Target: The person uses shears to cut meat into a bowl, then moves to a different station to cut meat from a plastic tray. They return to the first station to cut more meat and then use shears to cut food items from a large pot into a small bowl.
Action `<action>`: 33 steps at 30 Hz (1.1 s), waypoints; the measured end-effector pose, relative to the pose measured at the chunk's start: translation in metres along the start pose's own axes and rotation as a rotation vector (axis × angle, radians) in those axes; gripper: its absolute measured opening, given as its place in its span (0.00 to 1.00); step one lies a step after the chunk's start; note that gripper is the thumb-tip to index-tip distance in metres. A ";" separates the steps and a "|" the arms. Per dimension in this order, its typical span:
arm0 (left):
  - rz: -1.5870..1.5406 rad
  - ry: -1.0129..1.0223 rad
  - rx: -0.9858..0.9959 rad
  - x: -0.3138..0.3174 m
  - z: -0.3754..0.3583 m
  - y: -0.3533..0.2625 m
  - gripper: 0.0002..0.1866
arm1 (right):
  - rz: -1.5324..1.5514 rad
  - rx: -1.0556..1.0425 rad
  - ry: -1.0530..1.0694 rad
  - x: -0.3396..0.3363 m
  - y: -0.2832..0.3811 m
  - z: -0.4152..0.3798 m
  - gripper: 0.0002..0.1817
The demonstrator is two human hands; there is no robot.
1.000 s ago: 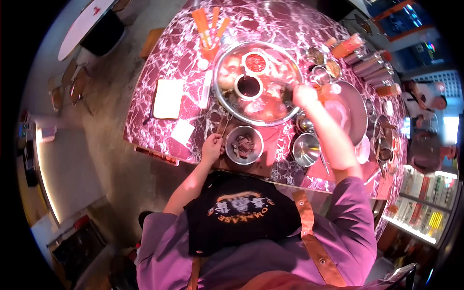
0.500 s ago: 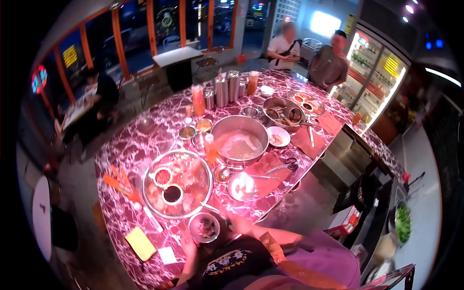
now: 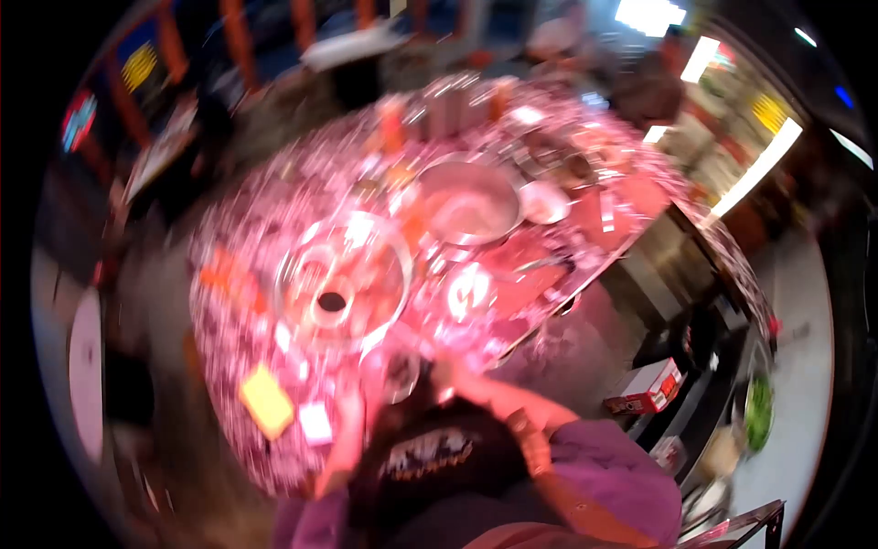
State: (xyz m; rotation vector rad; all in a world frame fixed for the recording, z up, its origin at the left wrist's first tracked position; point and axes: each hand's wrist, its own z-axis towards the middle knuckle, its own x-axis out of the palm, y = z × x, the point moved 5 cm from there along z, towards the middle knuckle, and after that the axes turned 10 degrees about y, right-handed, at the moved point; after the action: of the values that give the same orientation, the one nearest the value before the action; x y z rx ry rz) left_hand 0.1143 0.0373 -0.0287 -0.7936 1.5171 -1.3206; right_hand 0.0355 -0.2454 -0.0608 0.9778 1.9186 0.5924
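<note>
Motion blur smears the whole view. A small metal bowl (image 3: 401,377) with dark pieces in it is close in front of my body. My left hand (image 3: 349,407) is at the bowl's left side, its fingers seemingly curved against the wall. On the right of the bowl is my right hand (image 3: 444,375), fingers too blurred to read. Just beyond lies a large round tray (image 3: 402,302) of reddish food, with a cup of dark sauce (image 3: 332,301) in it. A yellow cloth (image 3: 266,403) and a white square (image 3: 315,424) lie left of my left hand.
A big metal pot (image 3: 468,203) and a white bowl (image 3: 545,202) stand farther back on the marbled table (image 3: 229,439). Orange-handled utensils (image 3: 229,277) lie at left. Two blurred people stand beyond the table. A red-and-white box (image 3: 646,388) is at lower right.
The view has tilted and blurred, so the table and its things appear higher in it. The small bowl remains between my hands, close to the large tray.
</note>
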 end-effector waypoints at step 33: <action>0.897 -0.153 -0.944 -0.264 -0.005 0.072 0.25 | -0.339 -0.069 -0.118 -0.022 0.055 -0.027 0.32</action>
State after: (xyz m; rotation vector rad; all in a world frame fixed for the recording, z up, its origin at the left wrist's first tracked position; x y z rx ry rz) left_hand 0.2094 0.2943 -0.0375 -0.5882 2.0052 0.1539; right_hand 0.0410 -0.2318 0.0025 0.6104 1.8892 0.3909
